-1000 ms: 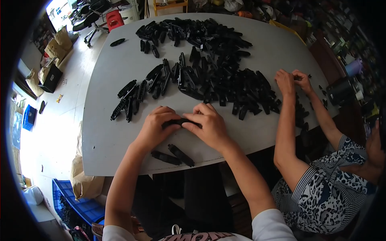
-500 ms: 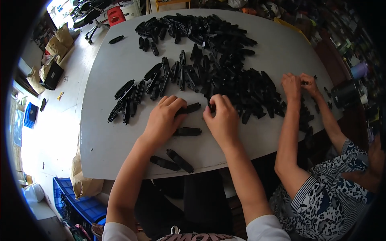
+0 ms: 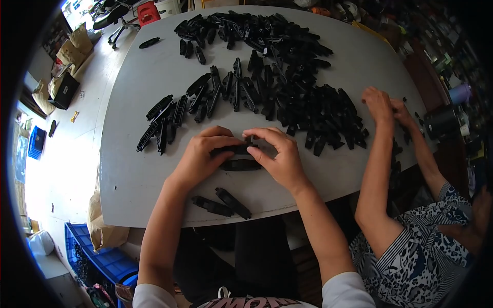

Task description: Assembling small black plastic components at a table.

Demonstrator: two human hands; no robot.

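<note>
My left hand [image 3: 202, 155] is closed round a long black plastic part [image 3: 233, 150], held low over the near middle of the table. My right hand [image 3: 280, 155] meets it at the part's right end, thumb and forefinger pinching a small dark piece [image 3: 249, 139] against its top. Fingers hide much of both. Just below lies a similar black plastic part [image 3: 241, 165]. Two more, a left one [image 3: 211, 206] and a right one [image 3: 233, 203], rest slantwise near the table's front edge.
A big heap of black plastic parts [image 3: 303, 82] spreads over the pale table [image 3: 138, 190], with a smaller cluster [image 3: 163, 123] at left. On the right, a co-worker's hands [image 3: 380, 105] work over the table. A blue crate [image 3: 97, 251] stands below the left corner.
My right hand has come from the heap's edge toward my left hand, bringing the small dark piece onto the held part. The co-worker's hands have shifted slightly right.
</note>
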